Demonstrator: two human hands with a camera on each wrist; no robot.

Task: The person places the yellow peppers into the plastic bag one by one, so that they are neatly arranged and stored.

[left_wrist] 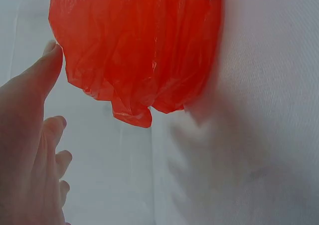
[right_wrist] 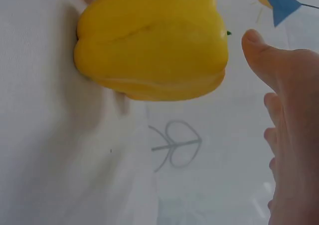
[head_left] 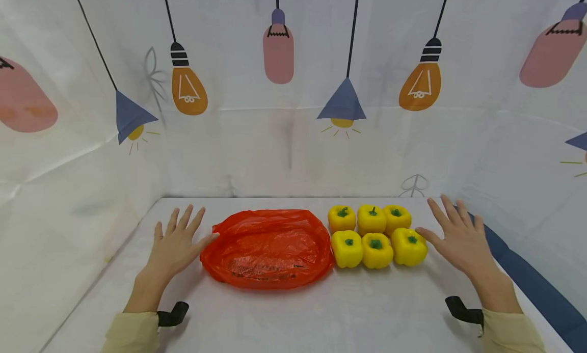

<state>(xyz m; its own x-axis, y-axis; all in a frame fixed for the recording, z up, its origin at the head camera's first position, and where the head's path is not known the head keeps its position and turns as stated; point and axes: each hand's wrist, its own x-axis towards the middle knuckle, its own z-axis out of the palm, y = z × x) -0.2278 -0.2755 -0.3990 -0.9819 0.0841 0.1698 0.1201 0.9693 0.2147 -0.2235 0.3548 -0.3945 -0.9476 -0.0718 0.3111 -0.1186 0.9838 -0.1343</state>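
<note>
A red plastic bag (head_left: 275, 251) lies on the table with its mouth spread wide. To its right, several yellow bell peppers (head_left: 376, 250) with green stems stand in two rows. My left hand (head_left: 176, 246) hovers at the bag's left side, fingers spread, thumb tip right at the rim; the left wrist view shows the bag's crumpled edge (left_wrist: 134, 93) beside that thumb. On the other side my right hand (head_left: 463, 241) spreads its fingers, its thumb near the closest pepper (head_left: 409, 247). In the right wrist view that pepper (right_wrist: 154, 40) stands apart from the thumb. Both hands hold nothing.
The white table (head_left: 321, 322) meets a white cloth backdrop (head_left: 257, 154) printed with hanging lamps and bulbs. A dark blue padded edge (head_left: 541, 287) runs along the right side. Black camera mounts (head_left: 173, 315) sit at both wrists.
</note>
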